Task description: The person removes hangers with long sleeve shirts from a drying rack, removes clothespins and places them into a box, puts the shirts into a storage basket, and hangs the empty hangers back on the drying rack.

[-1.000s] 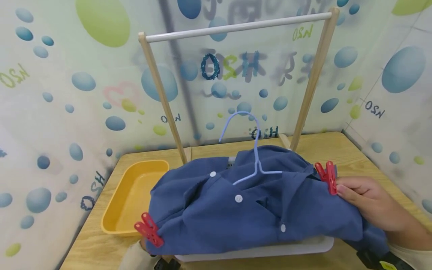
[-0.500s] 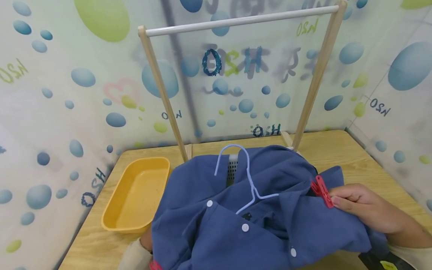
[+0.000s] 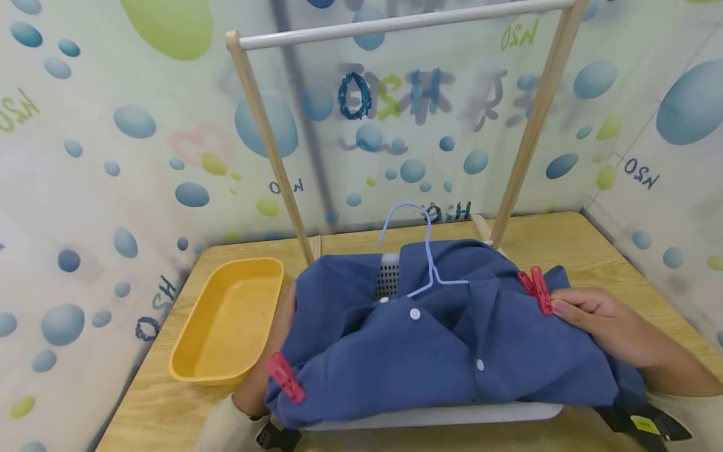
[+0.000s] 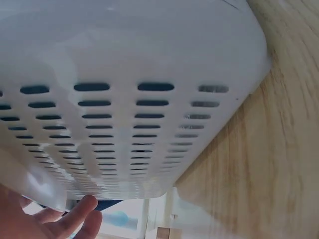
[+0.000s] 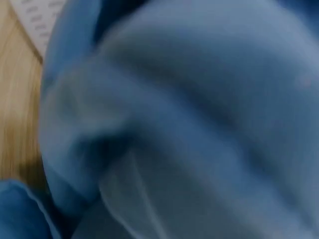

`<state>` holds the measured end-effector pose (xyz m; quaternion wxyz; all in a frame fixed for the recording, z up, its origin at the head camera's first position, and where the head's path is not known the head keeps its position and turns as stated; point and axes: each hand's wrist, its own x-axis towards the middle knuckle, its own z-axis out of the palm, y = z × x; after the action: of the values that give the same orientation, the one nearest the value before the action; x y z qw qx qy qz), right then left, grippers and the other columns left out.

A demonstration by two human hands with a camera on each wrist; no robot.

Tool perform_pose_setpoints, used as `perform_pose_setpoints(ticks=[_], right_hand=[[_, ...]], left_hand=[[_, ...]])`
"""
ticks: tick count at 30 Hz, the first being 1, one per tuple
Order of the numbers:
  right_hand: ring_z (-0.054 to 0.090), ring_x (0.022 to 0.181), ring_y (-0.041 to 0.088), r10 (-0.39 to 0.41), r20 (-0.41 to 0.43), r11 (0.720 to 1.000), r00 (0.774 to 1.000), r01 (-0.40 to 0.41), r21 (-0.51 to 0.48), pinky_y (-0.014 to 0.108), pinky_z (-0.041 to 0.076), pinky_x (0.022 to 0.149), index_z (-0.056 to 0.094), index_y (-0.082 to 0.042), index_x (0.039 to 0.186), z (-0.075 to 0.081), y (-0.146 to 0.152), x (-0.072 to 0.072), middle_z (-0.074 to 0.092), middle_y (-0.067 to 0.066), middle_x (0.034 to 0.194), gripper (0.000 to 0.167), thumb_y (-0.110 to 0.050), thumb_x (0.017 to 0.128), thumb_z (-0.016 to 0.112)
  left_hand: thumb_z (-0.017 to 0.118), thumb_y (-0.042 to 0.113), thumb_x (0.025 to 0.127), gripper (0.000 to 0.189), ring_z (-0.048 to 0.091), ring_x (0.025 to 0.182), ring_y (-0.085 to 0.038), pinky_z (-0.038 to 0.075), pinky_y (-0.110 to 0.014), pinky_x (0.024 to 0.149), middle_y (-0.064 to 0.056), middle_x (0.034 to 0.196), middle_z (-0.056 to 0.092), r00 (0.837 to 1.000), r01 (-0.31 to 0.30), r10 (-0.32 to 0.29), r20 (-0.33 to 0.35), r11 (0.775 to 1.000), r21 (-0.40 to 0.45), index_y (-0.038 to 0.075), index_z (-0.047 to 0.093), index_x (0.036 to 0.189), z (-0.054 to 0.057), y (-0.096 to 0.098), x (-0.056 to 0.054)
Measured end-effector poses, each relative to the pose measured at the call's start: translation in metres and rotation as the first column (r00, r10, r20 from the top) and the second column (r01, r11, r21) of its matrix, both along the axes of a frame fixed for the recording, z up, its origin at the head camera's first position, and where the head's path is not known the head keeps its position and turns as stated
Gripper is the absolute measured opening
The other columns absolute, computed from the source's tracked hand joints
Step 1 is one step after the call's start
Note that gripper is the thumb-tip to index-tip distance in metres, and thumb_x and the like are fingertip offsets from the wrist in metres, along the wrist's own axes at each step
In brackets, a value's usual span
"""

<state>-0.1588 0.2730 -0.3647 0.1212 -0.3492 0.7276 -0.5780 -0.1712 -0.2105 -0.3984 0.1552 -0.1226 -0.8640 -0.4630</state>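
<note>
A blue buttoned shirt [image 3: 395, 358] lies spread over a white slotted basket [image 3: 452, 414], covering most of it. A lilac hanger [image 3: 431, 263] sits inside the shirt, hook up above the collar. One red clothespin [image 3: 285, 378] is on the shirt at left, another red clothespin [image 3: 536, 291] at right. My right hand [image 3: 612, 323] pinches the shirt right beside the right clothespin. My left hand [image 3: 282, 320] reaches along the basket's left side, partly behind the shirt. In the left wrist view, the left hand's fingers [image 4: 79, 214] are extended by the basket's rim.
A yellow tray [image 3: 226, 320] lies on the wooden table [image 3: 135, 389] to the left. Behind the basket stands a rack with wooden posts [image 3: 271, 144] and a white crossbar [image 3: 395, 24]. A patterned wall covering [image 3: 169, 100] hangs close behind the table.
The left hand has moved forward from the shirt's front left corner along the basket's side. The hanger hook dipped, then rose again. The right hand keeps its hold near the clothespin.
</note>
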Motion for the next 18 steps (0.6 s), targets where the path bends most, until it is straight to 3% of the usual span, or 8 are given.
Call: perform_pose_setpoints(ticks=[4,6,10,14,18], right_hand=[[0.064,0.079,0.016,-0.080,-0.052,0.995,0.995,0.083,0.053,0.031,0.052,0.061,0.065,-0.002,0.106,-0.003,0.000,-0.008,0.067,0.001,0.087,0.035,0.011,0.103,0.033],[0.063,0.078,0.015,-0.088,-0.060,0.994,0.994,0.092,0.062,0.031,0.052,0.061,0.065,-0.003,0.106,-0.005,0.000,-0.012,0.067,-0.001,0.087,0.034,0.009,0.103,0.033],[0.063,0.079,0.013,-0.141,-0.081,0.985,0.987,0.148,0.089,0.029,0.053,0.063,0.066,-0.004,0.107,-0.008,0.000,-0.018,0.067,-0.005,0.090,0.033,0.006,0.104,0.035],[0.063,0.080,0.011,-0.254,-0.124,0.950,0.959,0.272,0.157,0.026,0.053,0.065,0.068,-0.006,0.105,-0.010,-0.003,-0.025,0.066,-0.007,0.091,0.028,0.000,0.105,0.040],[0.062,0.079,0.011,-0.330,-0.139,0.918,0.934,0.352,0.182,0.024,0.052,0.066,0.068,-0.006,0.106,-0.013,-0.004,-0.032,0.066,-0.007,0.091,0.025,-0.005,0.106,0.043]], left_hand=[[0.048,-0.002,0.094,0.042,0.062,0.107,-0.044,0.055,-0.035,0.086,-0.031,0.139,0.044,0.997,-0.011,0.006,0.075,0.998,0.069,-0.009,0.049,0.135,0.001,0.004,0.004],[0.048,0.001,0.096,0.042,0.064,0.108,-0.043,0.054,-0.045,0.091,-0.027,0.144,0.043,0.989,-0.039,0.026,0.144,0.996,0.083,-0.004,0.050,0.138,0.003,0.005,0.006],[0.049,0.003,0.098,0.040,0.061,0.115,-0.044,0.049,-0.057,0.098,-0.024,0.144,0.044,0.981,-0.056,0.041,0.190,0.996,0.075,-0.002,0.052,0.138,0.005,0.001,0.005],[0.048,0.004,0.097,0.038,0.059,0.119,-0.035,0.048,-0.048,0.099,-0.015,0.142,0.050,0.967,-0.110,0.092,0.238,0.992,0.063,0.004,0.059,0.133,0.007,-0.007,0.005],[0.044,0.014,0.103,0.030,0.055,0.122,-0.026,0.047,-0.044,0.102,-0.007,0.137,0.055,0.955,-0.162,0.140,0.261,0.985,0.062,0.009,0.065,0.123,0.009,-0.011,0.004]])
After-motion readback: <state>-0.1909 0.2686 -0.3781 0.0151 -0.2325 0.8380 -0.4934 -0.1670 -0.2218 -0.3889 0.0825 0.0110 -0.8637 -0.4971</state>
